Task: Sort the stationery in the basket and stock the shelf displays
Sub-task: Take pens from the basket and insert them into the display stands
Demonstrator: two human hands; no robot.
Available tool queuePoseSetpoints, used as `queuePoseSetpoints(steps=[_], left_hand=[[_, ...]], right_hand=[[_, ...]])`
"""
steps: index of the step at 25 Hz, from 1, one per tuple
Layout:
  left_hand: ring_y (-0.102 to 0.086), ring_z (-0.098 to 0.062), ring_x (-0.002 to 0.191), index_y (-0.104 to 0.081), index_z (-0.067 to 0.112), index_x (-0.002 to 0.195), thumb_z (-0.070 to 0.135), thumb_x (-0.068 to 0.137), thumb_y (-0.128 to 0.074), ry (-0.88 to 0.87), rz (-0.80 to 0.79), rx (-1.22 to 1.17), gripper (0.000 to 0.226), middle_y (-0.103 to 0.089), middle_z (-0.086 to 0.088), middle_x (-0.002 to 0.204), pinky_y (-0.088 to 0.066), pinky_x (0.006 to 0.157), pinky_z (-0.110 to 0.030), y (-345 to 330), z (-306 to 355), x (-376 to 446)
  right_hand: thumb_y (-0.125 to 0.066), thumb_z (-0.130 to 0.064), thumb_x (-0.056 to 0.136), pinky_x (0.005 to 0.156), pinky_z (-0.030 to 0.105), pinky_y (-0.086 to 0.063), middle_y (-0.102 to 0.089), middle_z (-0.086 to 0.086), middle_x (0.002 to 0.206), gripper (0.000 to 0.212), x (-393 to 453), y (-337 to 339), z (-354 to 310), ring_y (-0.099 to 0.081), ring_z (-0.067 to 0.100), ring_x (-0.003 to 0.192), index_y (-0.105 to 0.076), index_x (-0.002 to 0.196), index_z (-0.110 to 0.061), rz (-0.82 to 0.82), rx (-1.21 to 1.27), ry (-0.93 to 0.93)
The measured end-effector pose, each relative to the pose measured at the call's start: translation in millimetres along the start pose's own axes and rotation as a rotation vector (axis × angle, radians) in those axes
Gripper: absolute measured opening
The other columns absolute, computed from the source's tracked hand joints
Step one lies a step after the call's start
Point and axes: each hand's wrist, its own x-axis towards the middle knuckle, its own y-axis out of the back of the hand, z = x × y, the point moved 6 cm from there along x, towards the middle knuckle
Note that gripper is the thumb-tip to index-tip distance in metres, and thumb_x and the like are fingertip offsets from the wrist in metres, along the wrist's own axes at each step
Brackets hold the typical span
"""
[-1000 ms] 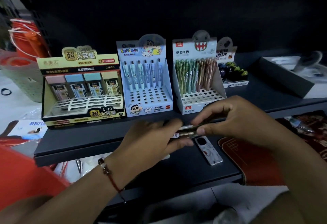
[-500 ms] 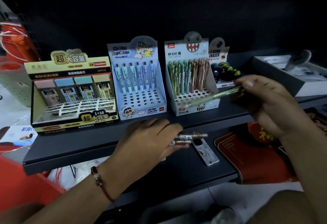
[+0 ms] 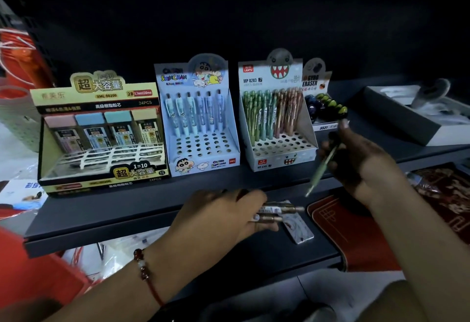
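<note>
My right hand [image 3: 361, 161] pinches a pale green mechanical pencil [image 3: 321, 169], tip pointing down and left, just right of the shark pencil display box [image 3: 277, 118]. That box holds green and brown pencils in its back rows, with open holes in front. Lower down, my left hand [image 3: 223, 217] grips several brown-tipped pencils [image 3: 277, 213] lying sideways over the lower shelf [image 3: 267, 253]. A blue cartoon pen display [image 3: 201, 120] and a yellow pencil-lead box [image 3: 101, 131] stand to the left on the upper shelf [image 3: 142, 202].
An eraser display [image 3: 320, 103] stands behind the shark box. A white patterned flat case [image 3: 300, 230] lies on the lower shelf beside a red mat [image 3: 343, 225]. A grey-and-white tray [image 3: 412, 115] sits at far right, a pale basket [image 3: 17, 123] at far left.
My right hand pulled one green pencil out of the bundle, carried it up and right, and turned it from level to steeply tip-down. My left hand kept the other pencils low.
</note>
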Motion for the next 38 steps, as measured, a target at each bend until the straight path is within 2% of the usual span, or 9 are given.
queuePoseSetpoints(steps=[3, 5, 8, 12, 15, 19, 23, 31, 38], left_hand=[[-0.056, -0.015, 0.048, -0.053, 0.027, 0.083, 0.077, 0.089, -0.025, 0.097, 0.003, -0.034, 0.058, -0.058, 0.009, 0.06, -0.044, 0.043, -0.024, 1.8, -8.6, -1.3], [-0.058, -0.018, 0.05, -0.051, 0.026, 0.084, 0.075, 0.091, -0.02, 0.106, 0.009, -0.048, 0.058, -0.059, 0.008, 0.062, -0.046, 0.044, -0.027, 2.1, -10.1, -1.0], [-0.059, -0.019, 0.055, -0.055, 0.023, 0.092, 0.066, 0.096, -0.022, 0.07, 0.027, -0.03, 0.055, -0.062, 0.006, 0.07, -0.048, 0.045, -0.031, -2.4, -9.8, 2.0], [-0.062, -0.019, 0.062, -0.058, 0.017, 0.102, 0.058, 0.094, -0.034, 0.035, 0.08, -0.012, 0.048, -0.066, 0.002, 0.08, -0.047, 0.047, -0.029, -8.9, -13.2, 7.0], [-0.062, -0.019, 0.062, -0.059, 0.016, 0.103, 0.059, 0.093, -0.039, 0.012, 0.106, -0.01, 0.048, -0.066, 0.002, 0.082, -0.048, 0.046, -0.03, -10.9, -17.4, 10.2], [-0.062, -0.013, 0.067, -0.065, 0.017, 0.104, 0.06, 0.093, -0.045, -0.012, 0.113, 0.014, 0.049, -0.066, 0.006, 0.084, -0.043, 0.053, -0.023, -14.5, -24.3, 10.7], [-0.064, -0.014, 0.069, -0.066, 0.018, 0.105, 0.062, 0.094, -0.043, 0.019, 0.093, -0.017, 0.051, -0.066, 0.006, 0.086, -0.049, 0.052, -0.029, -20.1, -35.2, 11.2], [-0.066, -0.015, 0.076, -0.069, 0.019, 0.106, 0.059, 0.091, -0.046, 0.065, 0.086, 0.015, 0.049, -0.068, 0.006, 0.09, -0.053, 0.055, -0.031, -27.0, -48.3, 7.9], [-0.063, -0.019, 0.079, -0.068, 0.018, 0.105, 0.058, 0.092, -0.044, 0.077, 0.091, 0.04, 0.049, -0.068, 0.004, 0.089, -0.047, 0.071, -0.032, -30.0, -55.8, 12.6]], right_hand=[[-0.066, -0.034, 0.089, 0.057, 0.028, -0.053, -0.073, 0.004, 0.073, 0.021, 6.2, -9.9, 7.8, -0.071, 0.015, 0.064, -0.065, 0.096, -0.013, -0.048, -0.015, 0.026], [-0.066, -0.027, 0.091, 0.054, 0.025, -0.055, -0.074, 0.008, 0.084, 0.019, 7.3, -13.9, 7.0, -0.072, 0.015, 0.068, -0.068, 0.103, -0.013, -0.066, 0.042, 0.078], [-0.063, -0.021, 0.093, 0.066, 0.027, -0.058, -0.075, 0.009, 0.094, 0.019, 4.0, -18.1, -3.5, -0.073, 0.02, 0.082, -0.07, 0.11, -0.014, -0.066, 0.126, 0.236], [-0.061, -0.014, 0.094, 0.073, 0.023, -0.057, -0.076, -0.003, 0.087, 0.011, -4.5, -32.0, -21.6, -0.073, 0.012, 0.085, -0.071, 0.099, -0.018, -0.038, 0.077, 0.446], [-0.06, -0.012, 0.095, 0.073, 0.021, -0.056, -0.073, 0.002, 0.094, 0.017, -2.8, -50.0, -25.3, -0.071, 0.013, 0.086, -0.07, 0.108, -0.009, -0.098, -0.035, 0.584], [-0.063, -0.013, 0.094, 0.066, 0.04, -0.057, -0.07, 0.012, 0.087, 0.015, 10.7, -73.0, -21.1, -0.063, 0.023, 0.074, -0.071, 0.107, -0.01, -0.139, -0.161, 0.71], [-0.068, -0.017, 0.092, 0.065, 0.031, -0.054, -0.07, -0.007, 0.08, 0.012, 25.1, -89.2, -16.4, -0.063, 0.009, 0.071, -0.073, 0.102, -0.021, -0.116, -0.305, 0.799], [-0.069, -0.02, 0.092, 0.067, 0.019, -0.056, -0.07, -0.009, 0.093, 0.034, 59.3, -99.5, 2.8, -0.067, 0.003, 0.081, -0.066, 0.125, -0.014, -0.07, -0.482, 0.757], [-0.073, -0.011, 0.087, 0.058, 0.006, -0.044, -0.065, -0.011, 0.085, 0.021, 68.5, -110.1, 17.5, -0.059, -0.013, 0.07, -0.063, 0.102, -0.021, -0.073, -0.474, 0.702]])
